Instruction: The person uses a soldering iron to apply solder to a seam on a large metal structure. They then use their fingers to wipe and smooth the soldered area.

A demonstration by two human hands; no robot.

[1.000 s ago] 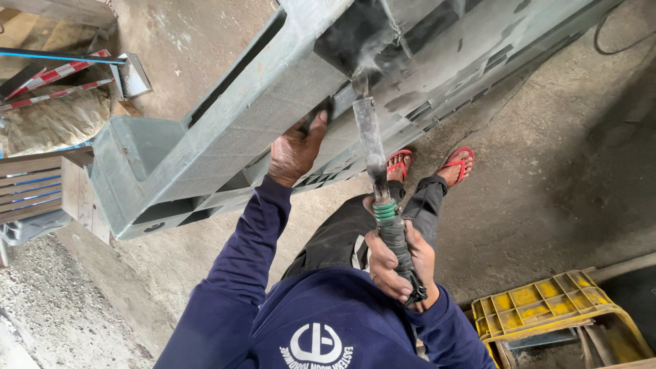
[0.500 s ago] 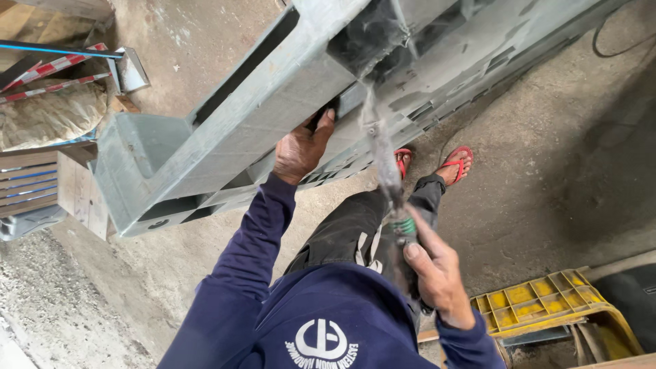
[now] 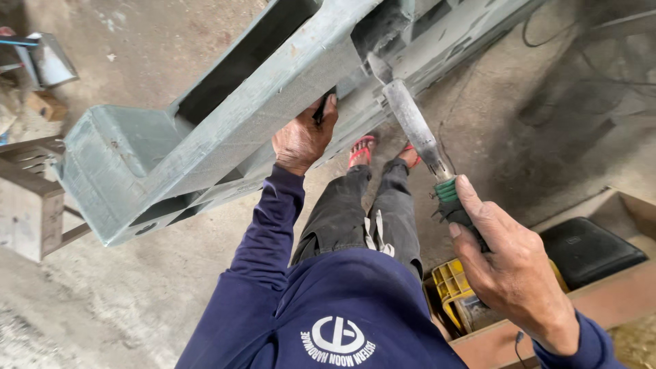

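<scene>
1. As seen from the head camera, a metal box sits at far left on the concrete floor, with a steel stand below it at the left edge.
2. Grey steel frame: a long painted beam assembly running from lower left to upper right, its blunt end near the stand.
3. Left hand: fingers curled together and pressed on the frame's lower edge, gripping it; the thumb reaches up beside a small dark slot.
4. Legs in dark trousers below the frame, ending in red sandals on the floor.
5. Tool: a long, dust-coated grey shaft with a green collar and dark grip; its tip touches the frame at the top centre, near a dark recess.
6. Right hand: closed firmly round the tool's dark grip, index finger laid along it towards the green collar.
7. Yellow crate, partly hidden under the right forearm.
8. Black case lying in a shallow wooden tray at far right.
</scene>
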